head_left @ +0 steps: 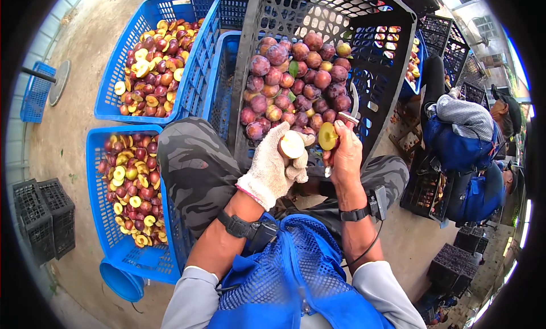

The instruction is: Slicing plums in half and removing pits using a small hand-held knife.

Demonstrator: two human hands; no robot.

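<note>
My left hand (pixel 274 164), in a whitish knitted glove, is closed around a plum half (pixel 292 145) with its pale cut face turned up. Close beside it, my bare right hand (pixel 346 152) grips another plum half (pixel 328 137), yellow inside, together with a curved metal blade (pixel 356 101) that sticks out past the fingers. Most of the tool's handle is hidden in the palm. Both hands are over the near edge of a black crate (pixel 372 73), which leans toward me and holds many whole purple-red plums (pixel 296 84) and a few green leaves.
Two blue crates (pixel 102 98) (pixel 98 184) of cut plums stand at my left, beside my camouflage-clad knee. A blue bucket (pixel 122 280) and black crates (pixel 42 215) sit farther left. At the right, other people (pixel 463 130) sit among more crates.
</note>
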